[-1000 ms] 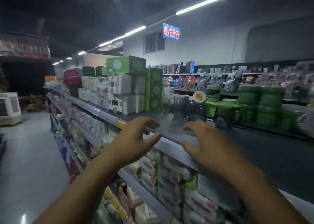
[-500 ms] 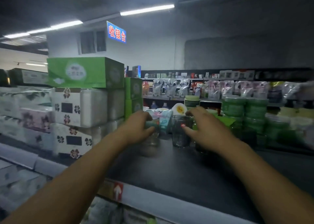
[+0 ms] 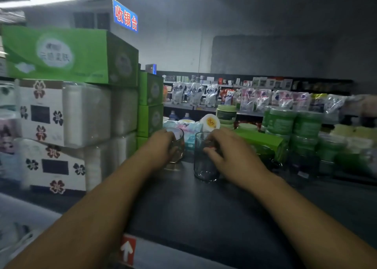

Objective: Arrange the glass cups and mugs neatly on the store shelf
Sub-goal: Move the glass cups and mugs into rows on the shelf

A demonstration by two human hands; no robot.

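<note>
Both hands reach forward on outstretched forearms, palms down, over the dark shelf top [image 3: 193, 211]. The left hand [image 3: 161, 148] curls its fingers round a short glass cup [image 3: 179, 146] standing on the shelf. The right hand [image 3: 234, 156] grips a taller glass [image 3: 202, 166] just beside it, thumb across its near wall. Stacked tissue packs [image 3: 85, 113] rise left of the left hand; green tubs [image 3: 281, 124] stand beyond the right

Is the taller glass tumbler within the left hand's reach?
Probably yes: the taller glass tumbler stands close beside the left hand, nothing between. But that hand holds a shorter glass, and the right hand grips the tumbler.
</note>
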